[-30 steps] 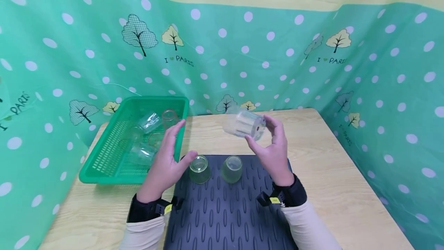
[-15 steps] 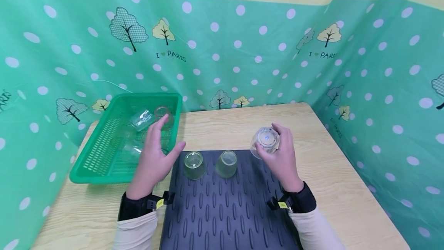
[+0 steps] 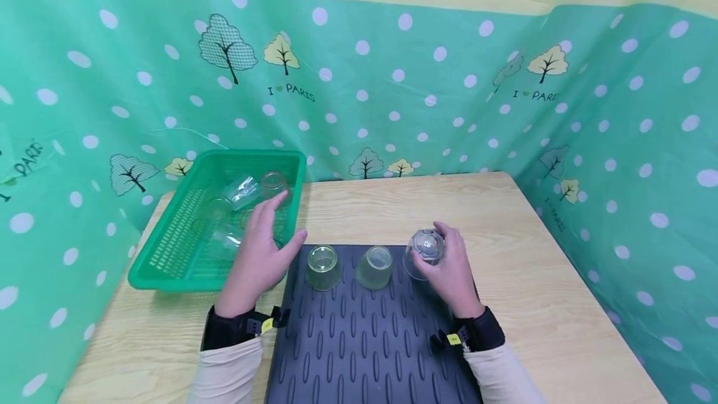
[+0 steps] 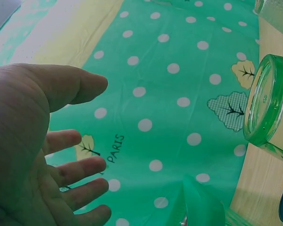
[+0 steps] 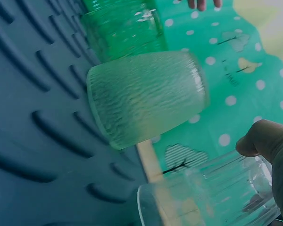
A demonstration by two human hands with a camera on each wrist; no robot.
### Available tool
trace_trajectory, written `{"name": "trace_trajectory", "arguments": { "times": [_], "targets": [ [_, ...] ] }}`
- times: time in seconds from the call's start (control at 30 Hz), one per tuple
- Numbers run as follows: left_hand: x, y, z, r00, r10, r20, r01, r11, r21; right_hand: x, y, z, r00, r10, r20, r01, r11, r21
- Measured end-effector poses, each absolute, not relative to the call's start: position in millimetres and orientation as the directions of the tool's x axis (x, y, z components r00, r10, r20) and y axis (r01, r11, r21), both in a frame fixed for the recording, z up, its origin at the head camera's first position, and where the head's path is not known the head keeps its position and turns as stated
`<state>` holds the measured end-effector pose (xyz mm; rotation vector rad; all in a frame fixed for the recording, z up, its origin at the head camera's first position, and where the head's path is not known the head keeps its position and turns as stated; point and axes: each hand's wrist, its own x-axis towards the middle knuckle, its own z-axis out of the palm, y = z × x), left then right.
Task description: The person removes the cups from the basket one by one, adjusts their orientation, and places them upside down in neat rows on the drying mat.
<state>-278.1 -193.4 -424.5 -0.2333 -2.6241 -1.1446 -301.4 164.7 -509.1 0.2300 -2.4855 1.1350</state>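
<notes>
My right hand grips a clear glass near its base, mouth down, at the far right corner of the dark ribbed mat. In the right wrist view the thumb lies along the side of this faceted glass. To its left a textured glass stands upside down on the mat, then a smoother greenish glass, also inverted. My left hand hovers by the basket's near right side, fingers spread and holding nothing; the left wrist view shows its bare palm.
A green plastic basket with several clear glasses lying in it stands on the left of the wooden table. A dotted green curtain closes off the back and sides.
My right hand has turned the clear glass from sideways to mouth down and lowered it to the mat's far right corner. The left hand has shifted only slightly, still spread.
</notes>
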Motion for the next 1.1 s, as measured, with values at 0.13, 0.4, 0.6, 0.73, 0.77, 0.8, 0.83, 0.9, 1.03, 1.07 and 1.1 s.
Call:
{"name": "trace_trajectory", "arguments": {
  "times": [0.13,0.4,0.6,0.73,0.77,0.8,0.83,0.9,1.03,1.07,1.1],
  "targets": [
    [-274.9,-194.2,-421.8,-0.957,0.05,0.287,0.242,0.685,0.687,-307.3,164.1,-523.5,-0.894,0.003,0.449,-0.341,0.645,-0.684],
    [-274.7,-197.2,-427.2,-0.963,0.074,0.258,0.232,0.713,0.662,-307.6,161.2,-549.3,-0.876,0.019,0.482,-0.389,0.562,-0.73],
    [-279.7,-201.2,-441.2,-0.971,0.081,0.226,0.21,0.743,0.636,-304.3,167.4,-558.9,-0.871,0.064,0.488,-0.377,0.55,-0.745],
    [-290.7,-228.4,-430.8,-0.981,0.025,0.192,0.135,0.798,0.588,-308.2,170.7,-558.1,-0.864,0.058,0.5,-0.391,0.547,-0.74],
    [-294.3,-237.8,-426.9,-0.983,0.028,0.184,0.127,0.821,0.556,-309.3,171.2,-557.6,-0.864,0.057,0.501,-0.394,0.543,-0.742],
    [-298.2,-247.2,-422.8,-0.984,0.044,0.17,0.127,0.848,0.515,-310.4,171.6,-557.4,-0.866,0.056,0.497,-0.392,0.54,-0.744],
    [-302.4,-255.9,-419.5,-0.985,0.076,0.157,0.142,0.873,0.466,-311.4,171.8,-557.4,-0.867,0.057,0.495,-0.391,0.538,-0.747],
    [-310.4,-270.9,-414.5,-0.979,0.164,0.121,0.196,0.915,0.352,-313.8,171.6,-557.1,-0.87,0.056,0.49,-0.388,0.537,-0.749],
    [-324.7,-291.2,-411.8,-0.955,0.296,0.024,0.296,0.941,0.164,-317.9,168.3,-554.0,-0.878,0.037,0.477,-0.388,0.53,-0.755],
    [-326.8,-294.7,-412.0,-0.952,0.306,0.0,0.304,0.944,0.127,-318.7,167.1,-552.8,-0.881,0.028,0.473,-0.389,0.526,-0.756],
    [-328.3,-297.4,-412.1,-0.948,0.317,-0.019,0.314,0.945,0.088,-319.3,165.8,-551.3,-0.882,0.021,0.471,-0.392,0.52,-0.759]
  ]
}}
